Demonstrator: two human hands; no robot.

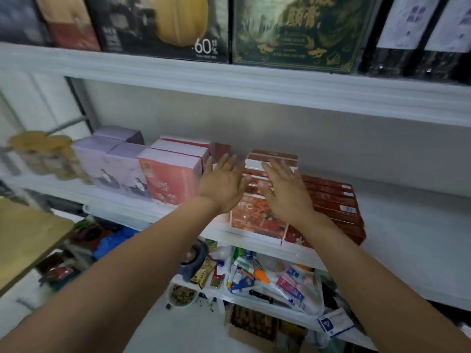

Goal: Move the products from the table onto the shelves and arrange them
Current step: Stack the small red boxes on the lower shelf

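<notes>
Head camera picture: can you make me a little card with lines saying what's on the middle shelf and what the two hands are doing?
Shelf: white middle shelf
Far left: jars, blurry
Left: purple boxes, then pink boxes
Middle: red box stack
Right: dark red flat boxes, piled beside the stack
Hand one: left hand, fingers straight, at the stack's left side
Hand two: right hand, fingers straight, over the stack's front
Holding anything: no
</notes>
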